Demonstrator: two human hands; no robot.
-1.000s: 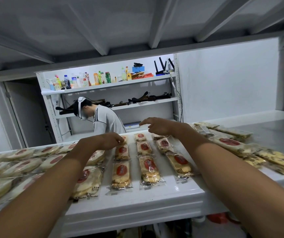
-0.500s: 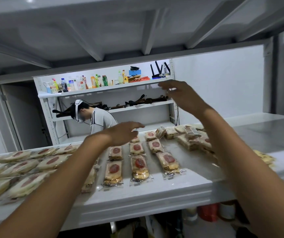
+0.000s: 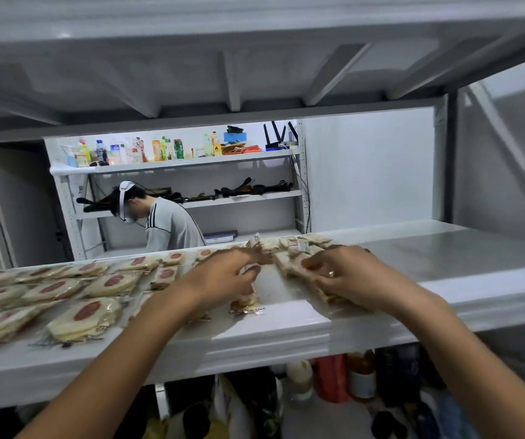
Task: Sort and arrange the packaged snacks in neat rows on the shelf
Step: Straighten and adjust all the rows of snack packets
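Snack packs sit in rows on the white shelf at middle left, with a messy heap just right of centre. Left hand has its fingers curled on one packet at centre. Right hand is down on the heap, but it's too blurry to tell if it's gripping.

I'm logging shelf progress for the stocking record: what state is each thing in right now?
Clear-wrapped round cakes with red labels: lying flat in rows on the left.
Jumbled heap of pale snack packs: unsorted, overlapping, at the back.
Left hand: fingers curled over the middle rows; grip too blurred to tell.
Right hand: on the heap's near packs; grip too blurred to tell.
White metal shelf: carrying both groups.
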